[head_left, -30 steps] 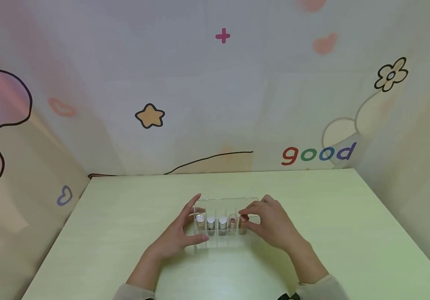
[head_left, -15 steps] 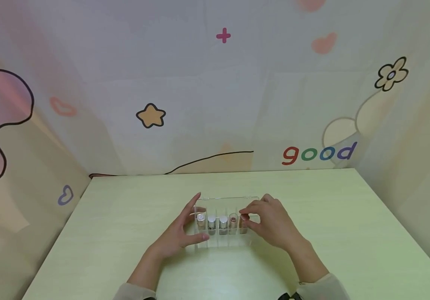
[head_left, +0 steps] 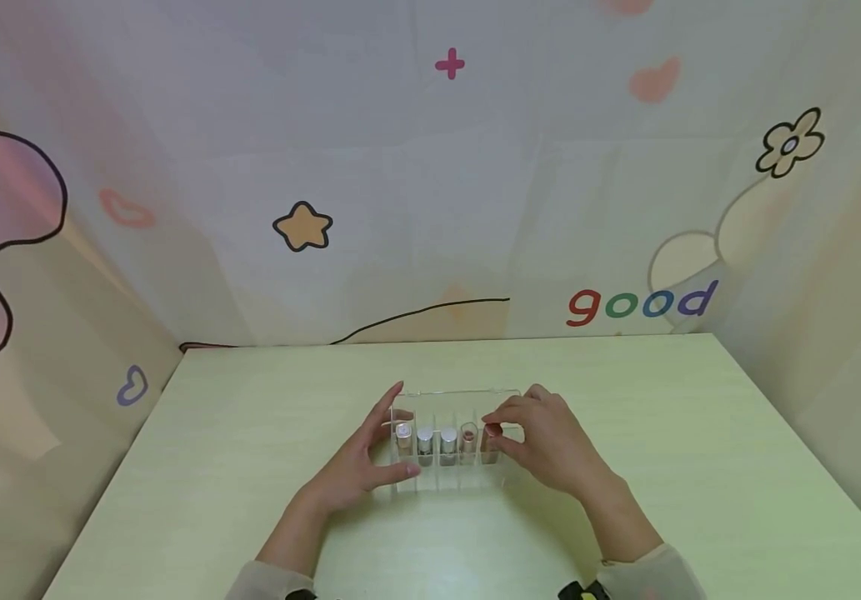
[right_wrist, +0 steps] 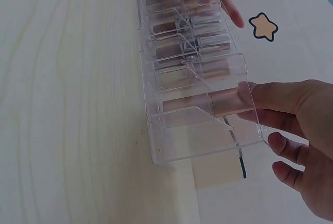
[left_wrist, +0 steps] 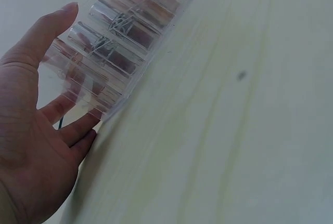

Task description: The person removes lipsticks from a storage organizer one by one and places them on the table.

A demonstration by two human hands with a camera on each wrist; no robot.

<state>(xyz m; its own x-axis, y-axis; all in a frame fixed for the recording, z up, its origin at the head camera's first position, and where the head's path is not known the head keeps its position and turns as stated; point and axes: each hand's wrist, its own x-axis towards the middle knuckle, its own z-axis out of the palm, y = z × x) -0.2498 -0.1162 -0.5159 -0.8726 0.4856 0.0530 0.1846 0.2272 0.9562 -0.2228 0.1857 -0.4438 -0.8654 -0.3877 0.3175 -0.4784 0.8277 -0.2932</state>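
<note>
A clear lipstick organizer stands on the table with several tubes upright in a row of slots. My left hand holds its left end, thumb at the front and fingers at the side and back. My right thumb and index finger pinch the cap of a rose-gold lipstick, which sits in a slot toward the right end; my right hand is above that end. Left of it are a clear-capped pinkish tube, two silver-capped dark tubes, and a pale tube at the far left.
The pale wooden table ends at a fabric backdrop printed with a star, a flower and the word "good". More fabric walls rise at the left and right of the table.
The head view has shifted slightly. Both hands keep their places at the organizer, and the rose-gold lipstick stays in its slot under the right fingers.
</note>
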